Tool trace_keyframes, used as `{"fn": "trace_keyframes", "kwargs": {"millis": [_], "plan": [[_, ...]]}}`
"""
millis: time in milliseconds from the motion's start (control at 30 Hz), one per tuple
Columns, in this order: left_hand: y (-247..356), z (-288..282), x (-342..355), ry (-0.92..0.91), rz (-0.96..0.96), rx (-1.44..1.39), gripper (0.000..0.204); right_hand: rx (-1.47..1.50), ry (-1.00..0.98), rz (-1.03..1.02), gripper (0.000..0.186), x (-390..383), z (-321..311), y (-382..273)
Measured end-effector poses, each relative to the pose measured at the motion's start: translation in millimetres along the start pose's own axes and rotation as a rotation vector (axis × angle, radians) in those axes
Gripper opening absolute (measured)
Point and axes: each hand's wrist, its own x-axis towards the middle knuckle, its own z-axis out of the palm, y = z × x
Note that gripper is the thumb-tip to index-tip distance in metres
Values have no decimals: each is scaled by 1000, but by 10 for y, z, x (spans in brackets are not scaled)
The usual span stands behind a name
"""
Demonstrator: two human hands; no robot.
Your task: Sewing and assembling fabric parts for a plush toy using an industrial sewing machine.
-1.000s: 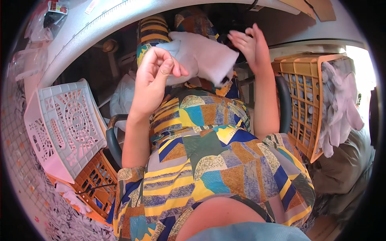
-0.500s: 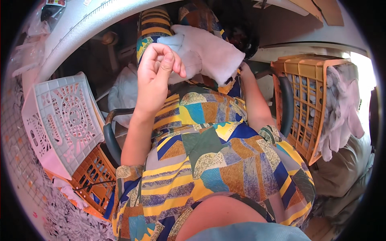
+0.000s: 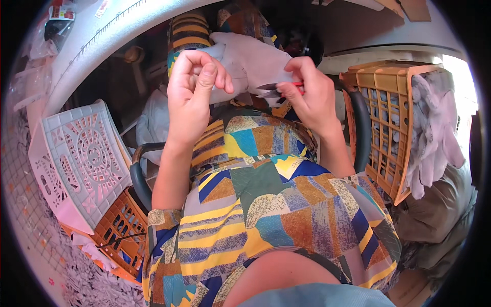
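Note:
My right hand grips a pair of red-handled thread snips, its blades pointing left and apart at the tips. Across my lap lies a white, soft-looking piece of fabric with a pale blue patch at its upper left. My left hand is raised in front of the fabric's left side, fingers curled and thumb against the index finger. Whatever it pinches, if anything, is too small or hidden to see. The snips' blades are in front of the fabric's lower right edge.
On the left, a white plastic basket rests over an orange crate. To the right an orange basket holds a pile of white gloves. Chair armrests flank me. A light table edge curves ahead.
My right hand has come up from beside the fabric and moved left, bringing the snips into view. The left hand keeps its curled pose, shifted slightly left.

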Motion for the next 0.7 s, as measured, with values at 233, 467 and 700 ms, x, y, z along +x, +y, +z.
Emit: {"fn": "trace_keyframes", "kwargs": {"millis": [233, 467, 700], "plan": [[27, 36, -18, -17, 5, -4, 12, -327, 160, -155, 37, 69, 201, -10], [19, 35, -10, -33, 35, -31, 10, -374, 158, -242, 28, 150, 298, -35], [317, -890, 89, 326, -122, 1039, 10, -278, 315, 236, 31, 156, 85, 239]]}}
